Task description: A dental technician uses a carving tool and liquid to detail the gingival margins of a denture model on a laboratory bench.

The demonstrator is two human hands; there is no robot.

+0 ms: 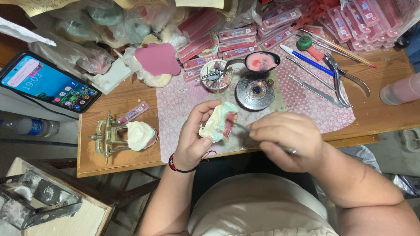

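My left hand [192, 137] holds a pale plaster dental cast [217, 123] with pink wax on it, raised just above the front edge of the wooden table [113, 100]. My right hand [286, 140] grips a thin metal wax tool [245, 129] whose tip touches the pink part of the cast. A small lit spirit burner [255, 91] sits right behind the cast on a pink patterned cloth [302, 102].
A brass articulator [109, 135] holding another plaster cast stands at the left front. A smartphone [46, 83] lies at far left. A spoon of pink wax [261, 61], a cup of tools [215, 75], pliers [343, 81], metal instruments and pink tooth-card boxes [245, 41] fill the back.
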